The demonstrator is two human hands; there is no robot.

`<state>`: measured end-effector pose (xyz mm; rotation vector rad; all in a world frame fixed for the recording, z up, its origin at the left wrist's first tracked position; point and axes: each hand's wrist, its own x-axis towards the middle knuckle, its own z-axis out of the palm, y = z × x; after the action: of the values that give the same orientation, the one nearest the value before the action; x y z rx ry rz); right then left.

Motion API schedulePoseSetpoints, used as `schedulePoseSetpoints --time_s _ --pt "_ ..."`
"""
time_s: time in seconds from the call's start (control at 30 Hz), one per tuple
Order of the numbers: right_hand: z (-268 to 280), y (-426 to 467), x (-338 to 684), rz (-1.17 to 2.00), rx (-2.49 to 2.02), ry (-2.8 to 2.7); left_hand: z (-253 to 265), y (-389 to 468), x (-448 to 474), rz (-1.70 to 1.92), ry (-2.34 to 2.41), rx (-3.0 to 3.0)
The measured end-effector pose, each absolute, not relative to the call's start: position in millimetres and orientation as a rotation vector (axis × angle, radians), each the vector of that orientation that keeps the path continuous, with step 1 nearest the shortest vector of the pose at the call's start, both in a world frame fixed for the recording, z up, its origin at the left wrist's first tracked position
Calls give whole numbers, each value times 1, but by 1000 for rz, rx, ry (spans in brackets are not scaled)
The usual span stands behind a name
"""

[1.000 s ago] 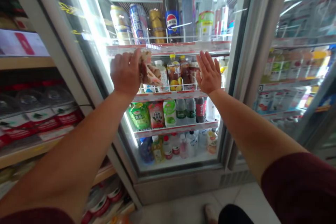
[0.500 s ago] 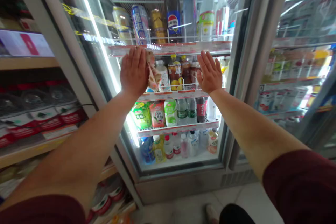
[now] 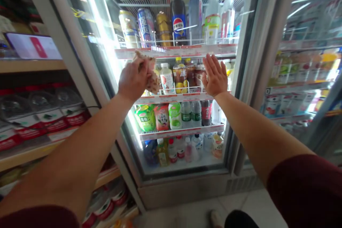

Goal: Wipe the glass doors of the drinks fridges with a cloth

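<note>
My left hand (image 3: 133,80) is closed around a patterned cloth (image 3: 153,80), whose pink and beige folds stick out past the fingers. It is at the left part of the glass door (image 3: 227,139) of a lit drinks fridge. To the right, my right hand (image 3: 215,74) lies flat against the same glass, fingers stretched upward, with nothing in it. Behind the glass between the hands are a white-labelled bottle (image 3: 167,78) and a tea bottle with a yellow cap (image 3: 180,74). Above them stands a cola bottle with a blue cap (image 3: 178,16).
Left of the fridge, a wooden shelf (image 3: 32,65) carries a small screen (image 3: 33,46), with red-labelled bottles (image 3: 64,105) below. Another glass-fronted fridge (image 3: 299,67) adjoins on the right. A metal frame post (image 3: 263,60) separates the two. Tiled floor (image 3: 192,206) lies below.
My left hand has gone from flat on the cloth to gripping it, fingers curled, and more of the cloth shows. The right hand stays against the glass. The view has shifted slightly.
</note>
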<state>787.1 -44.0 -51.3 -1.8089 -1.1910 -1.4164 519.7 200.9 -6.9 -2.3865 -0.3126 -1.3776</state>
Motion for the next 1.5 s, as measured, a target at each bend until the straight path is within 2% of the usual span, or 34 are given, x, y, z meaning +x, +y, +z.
schedulePoseSetpoints --time_s 0.17,0.47,0.87,1.2,1.37,1.5 --pt "-51 -45 786 -1426 -1808 -1179 -19 215 515 -1435 -76 -2352" --pt "-50 -45 786 -1413 -1812 -1179 -23 205 523 -1613 -234 -2221" --pt "-51 -44 786 -1422 -1800 -1176 -61 198 561 -1518 -146 -2272" --pt "-51 -45 785 -1382 -1791 -1188 -41 189 551 -1524 -265 -2260" --pt "-51 -45 784 -1368 -1790 -1193 -56 179 552 -1270 -5 -2326" --pt "-51 -46 783 -1352 -1795 -1201 -55 182 548 -1206 -26 -2387"
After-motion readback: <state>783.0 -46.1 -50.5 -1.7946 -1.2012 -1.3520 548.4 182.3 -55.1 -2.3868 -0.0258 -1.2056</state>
